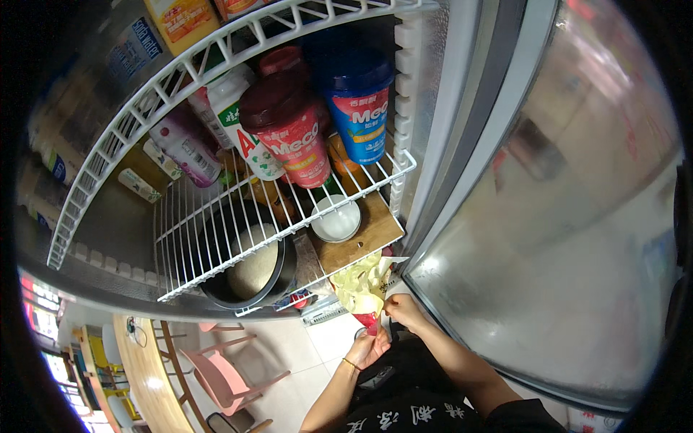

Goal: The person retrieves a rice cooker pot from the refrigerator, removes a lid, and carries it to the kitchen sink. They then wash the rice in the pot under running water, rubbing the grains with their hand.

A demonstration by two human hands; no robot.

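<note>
A crumpled plastic bag, pale yellow-green with a red part, (361,284) hangs just beyond the lower shelf's front edge. My left hand (369,347) pinches its red lower end between thumb and fingers. At its right side, my right hand (401,309) has its fingers closed on the bag's edge. Behind the bag, a white bowl (337,219) sits on a brown board (373,222) inside the refrigerator. Left of the board stands a dark pot (287,265) holding white grains. What the bag contains cannot be told.
The wire shelf (325,216) above the pot carries a red lidded cup (298,151), a blue lidded cup (365,119) and several bottles. The open glass door (568,243) stands at my right. A pink chair (219,373) and a wooden table (149,379) are at the lower left.
</note>
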